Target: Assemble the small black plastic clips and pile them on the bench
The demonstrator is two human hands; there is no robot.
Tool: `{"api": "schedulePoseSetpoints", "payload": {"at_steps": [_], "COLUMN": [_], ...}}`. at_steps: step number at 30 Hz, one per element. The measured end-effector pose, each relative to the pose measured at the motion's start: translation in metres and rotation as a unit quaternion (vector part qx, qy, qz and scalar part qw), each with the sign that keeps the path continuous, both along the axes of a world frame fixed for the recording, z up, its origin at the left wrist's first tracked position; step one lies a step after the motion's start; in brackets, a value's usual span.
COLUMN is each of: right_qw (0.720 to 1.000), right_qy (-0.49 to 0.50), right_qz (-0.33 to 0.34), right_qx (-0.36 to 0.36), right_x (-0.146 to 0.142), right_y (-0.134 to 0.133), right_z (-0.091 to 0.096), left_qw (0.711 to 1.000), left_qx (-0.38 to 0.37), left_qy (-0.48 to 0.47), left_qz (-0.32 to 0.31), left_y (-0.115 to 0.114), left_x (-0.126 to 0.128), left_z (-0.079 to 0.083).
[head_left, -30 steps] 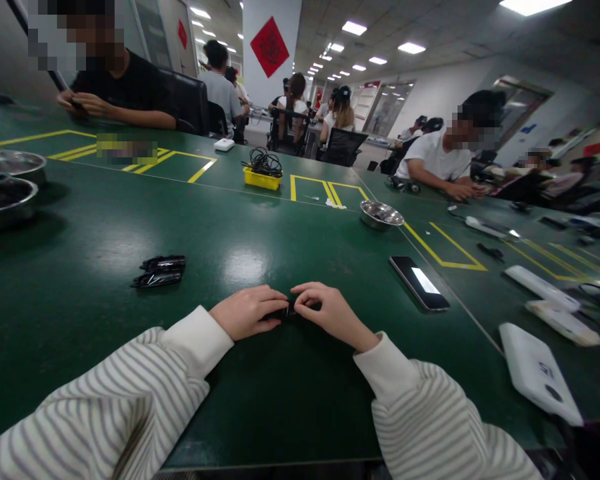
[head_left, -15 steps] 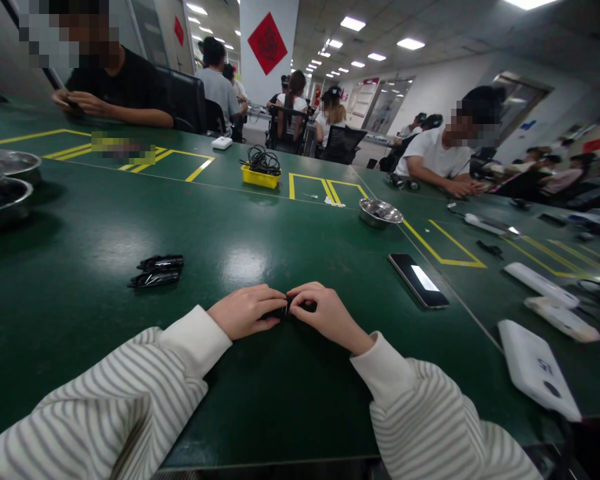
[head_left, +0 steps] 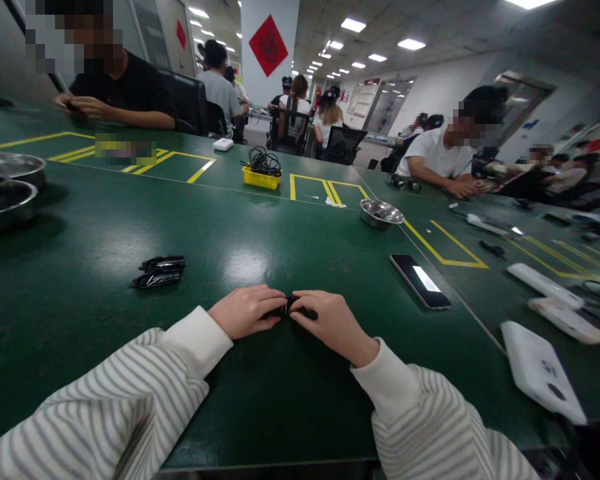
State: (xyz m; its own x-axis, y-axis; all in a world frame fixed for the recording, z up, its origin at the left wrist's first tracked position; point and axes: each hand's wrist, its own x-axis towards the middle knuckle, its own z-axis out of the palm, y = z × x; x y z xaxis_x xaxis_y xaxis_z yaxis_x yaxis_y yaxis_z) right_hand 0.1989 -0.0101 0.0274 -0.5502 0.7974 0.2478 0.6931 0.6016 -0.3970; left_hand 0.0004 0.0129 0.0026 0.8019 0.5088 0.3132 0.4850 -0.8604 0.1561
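Note:
In front of me, low over the green table (head_left: 220, 220), my left hand (head_left: 247, 311) is closed round a small black object (head_left: 286, 307), its fingers and thumb covering most of it. My right hand (head_left: 330, 320) has its thumb and fingertips closed at the right end of the same object. A thin light line crosses the visible part; its exact kind is hidden. To the left lie two dark, shiny pieces in clear wrap (head_left: 159, 272), side by side and apart from my hands.
A smartphone (head_left: 420, 281) and white power banks (head_left: 543, 370) lie at the right. A steel bowl (head_left: 381, 213) and a yellow tray of black cables (head_left: 261, 179) stand further back. Steel bowls (head_left: 10, 212) sit at the far left. Co-workers sit across the table.
My right fingers have straightened a little and shifted slightly at the end of the black object. My left hand keeps its hold. The view has moved very slightly.

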Motion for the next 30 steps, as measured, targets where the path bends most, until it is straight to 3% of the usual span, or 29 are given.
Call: {"api": "schedulePoseSetpoints", "payload": {"at_steps": [8, 15, 30], "right_qw": [0.999, 0.996, 0.988], "right_qy": [-0.022, -0.028, -0.026], "right_qz": [0.005, -0.009, -0.112], "right_qx": [0.045, 0.081, 0.101], "right_x": [0.005, 0.019, 0.109], "right_y": [0.001, 0.008, 0.020], "right_z": [-0.008, -0.014, -0.019], "left_qw": [1.000, 1.000, 0.999], "left_qx": [0.018, 0.013, 0.045], "left_qy": [-0.007, -0.008, -0.015], "left_qz": [-0.003, 0.002, 0.018], "left_y": [0.003, 0.012, 0.037], "left_x": [-0.002, 0.015, 0.128], "left_z": [-0.003, -0.004, -0.008]}}
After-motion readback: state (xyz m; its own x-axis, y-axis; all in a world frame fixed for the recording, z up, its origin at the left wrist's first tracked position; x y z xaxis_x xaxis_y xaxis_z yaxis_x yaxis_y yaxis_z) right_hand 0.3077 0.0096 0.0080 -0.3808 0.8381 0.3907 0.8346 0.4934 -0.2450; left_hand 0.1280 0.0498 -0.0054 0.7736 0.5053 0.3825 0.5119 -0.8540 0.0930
